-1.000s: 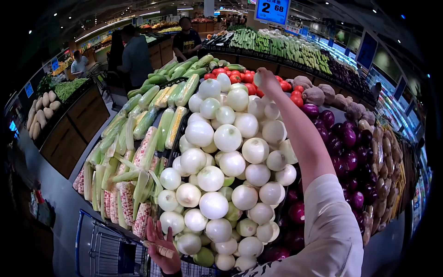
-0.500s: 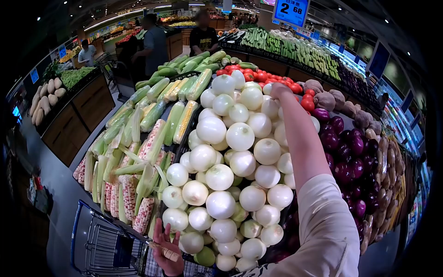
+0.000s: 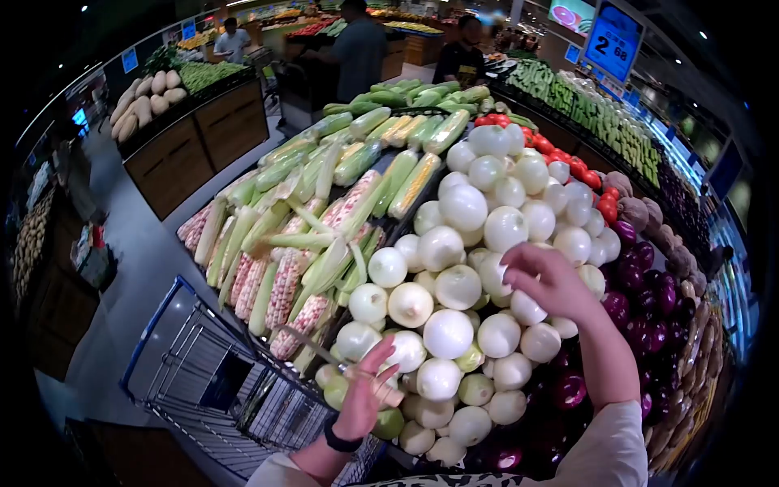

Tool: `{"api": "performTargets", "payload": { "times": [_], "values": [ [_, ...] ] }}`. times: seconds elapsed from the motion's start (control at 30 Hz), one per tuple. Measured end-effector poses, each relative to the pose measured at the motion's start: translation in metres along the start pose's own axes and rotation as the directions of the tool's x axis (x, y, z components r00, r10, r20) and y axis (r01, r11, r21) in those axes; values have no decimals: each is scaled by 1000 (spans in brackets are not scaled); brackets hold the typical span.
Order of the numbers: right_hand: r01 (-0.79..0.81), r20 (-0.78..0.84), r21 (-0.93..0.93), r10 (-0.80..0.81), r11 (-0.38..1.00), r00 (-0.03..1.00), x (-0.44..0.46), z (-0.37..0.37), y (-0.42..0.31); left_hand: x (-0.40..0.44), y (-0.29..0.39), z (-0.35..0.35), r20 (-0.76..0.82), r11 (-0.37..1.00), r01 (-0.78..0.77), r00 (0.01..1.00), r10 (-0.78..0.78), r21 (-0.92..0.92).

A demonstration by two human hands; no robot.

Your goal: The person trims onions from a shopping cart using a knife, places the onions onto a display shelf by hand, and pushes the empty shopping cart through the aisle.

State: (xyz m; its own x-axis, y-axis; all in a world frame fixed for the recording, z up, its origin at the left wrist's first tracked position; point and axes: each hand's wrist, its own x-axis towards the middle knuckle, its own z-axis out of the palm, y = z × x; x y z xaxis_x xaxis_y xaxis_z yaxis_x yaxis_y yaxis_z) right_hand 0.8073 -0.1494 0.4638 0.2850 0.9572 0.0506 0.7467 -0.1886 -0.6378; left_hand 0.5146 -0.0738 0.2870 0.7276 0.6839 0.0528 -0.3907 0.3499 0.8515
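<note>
My right hand (image 3: pixel 545 280) hovers over the heap of white onions (image 3: pixel 447 334), its curled fingers apart and no onion visibly held. Lower down, at the front left of the heap, is my left hand (image 3: pixel 363 399), palm turned up toward the onions and fingers spread. A dark band circles its wrist. Beside its fingers runs a thin pale strip (image 3: pixel 312 345); whether the hand touches it I cannot tell. Left of the onions lie corn cobs (image 3: pixel 286 284), some pink and white, some yellow, partly in green husks. Purple onions (image 3: pixel 641 300) lie on the right.
A blue-framed shopping cart (image 3: pixel 195 381) stands at the lower left. Tomatoes (image 3: pixel 578 169) and brown root vegetables (image 3: pixel 633 211) lie behind the onions. Several people stand beyond the display, one in dark clothes (image 3: pixel 462 58). A blue price screen (image 3: pixel 613 42) hangs at upper right.
The view has swung left, so the display sits further right. My right hand has drawn back from the far end of the onions to their middle. My left hand has risen toward the front onions.
</note>
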Motion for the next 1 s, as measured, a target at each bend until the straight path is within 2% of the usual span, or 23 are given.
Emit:
{"api": "performTargets", "payload": {
  "times": [0.07, 0.13, 0.2, 0.23, 0.27, 0.3, 0.37, 0.4, 0.43, 0.47, 0.5, 0.53, 0.57, 0.6, 0.67, 0.7, 0.77, 0.8, 0.83, 0.87, 0.93, 1.0],
  "values": [
    [19, 262, 83, -40, 996, 964, -35, 50, -38, 6, -12, 7, 121, 994, -110, 987, 106, 23],
    [127, 332, 129, -163, 983, 929, -61, 96, -49, 4, 3, 26, 208, 995, -69, 977, 52, 73],
    [19, 368, 153, -75, 988, 927, -90, 124, -58, -10, -3, 39, 190, 998, -4, 982, -9, 64],
    [-41, 367, 124, -7, 991, 930, -106, 136, -63, -22, -12, 42, 204, 999, -4, 979, -3, 32],
    [-135, 338, 189, 65, 973, 939, -125, 147, -69, -31, -20, 45, 224, 1000, -19, 975, 18, 2],
    [-55, 233, 285, -13, 957, 972, -147, 163, -62, -47, -19, 49, 240, 999, 49, 970, -42, -23],
    [118, 5, 398, -131, 910, 991, -189, 201, -35, -87, -33, 51, 334, 995, 27, 941, -58, 94],
    [-52, 55, 570, 25, 820, 998, -218, 201, -43, -112, -40, 51, 365, 988, 18, 928, -73, 151],
    [-200, 104, 732, 184, 651, 977, -248, 202, -50, -140, -34, 58, 381, 973, 73, 912, -154, 218],
    [-294, 149, 848, 333, 441, 931, -279, 203, -58, -169, -29, 59, 361, 942, 62, 914, -186, 329],
    [-266, 145, 919, 377, 292, 915, -313, 208, -62, -200, -33, 55, 254, 893, 119, 935, -248, 435],
    [-229, 106, 938, 413, 262, 905, -350, 216, -56, -228, -39, 49, 142, 827, 182, 943, -299, 532],
    [-205, 81, 948, 438, 244, 895, -389, 227, -49, -256, -52, 40, 81, 743, 51, 987, -141, 667],
    [-183, 77, 959, 422, 215, 903, -431, 240, -33, -284, -65, 25, 34, 598, 66, 987, -155, 799],
    [-153, 66, 978, 482, 144, 874, -516, 270, -11, -337, -95, -1, -84, 482, 119, 992, -93, 868],
    [-135, 29, 980, 565, 148, 825, -559, 288, -6, -360, -108, -17, 85, 342, -105, 994, 72, 934],
    [-125, -15, 982, 723, 140, 691, -643, 326, 1, -402, -110, -54, 174, 98, -156, 963, -208, 983],
    [-176, -17, 972, 799, 153, 601, -675, 342, -2, -412, -109, -77, 198, -22, -218, 922, -333, 976],
    [-229, -22, 961, 868, 155, 496, -708, 359, -6, -421, -113, -101, 181, -47, -211, 917, -356, 976],
    [-216, -26, 967, 896, 134, 443, -738, 382, -2, -426, -119, -128, 165, -67, -205, 910, -381, 976],
    [-200, -10, 977, 954, 73, 299, -808, 451, 0, -418, -127, -195, -87, -322, -119, 825, -558, 939],
    [-189, 67, 981, 986, -38, 151, -848, 502, -1, -413, -118, -224, -187, -474, -126, 807, -560, 871]
  ]
}}
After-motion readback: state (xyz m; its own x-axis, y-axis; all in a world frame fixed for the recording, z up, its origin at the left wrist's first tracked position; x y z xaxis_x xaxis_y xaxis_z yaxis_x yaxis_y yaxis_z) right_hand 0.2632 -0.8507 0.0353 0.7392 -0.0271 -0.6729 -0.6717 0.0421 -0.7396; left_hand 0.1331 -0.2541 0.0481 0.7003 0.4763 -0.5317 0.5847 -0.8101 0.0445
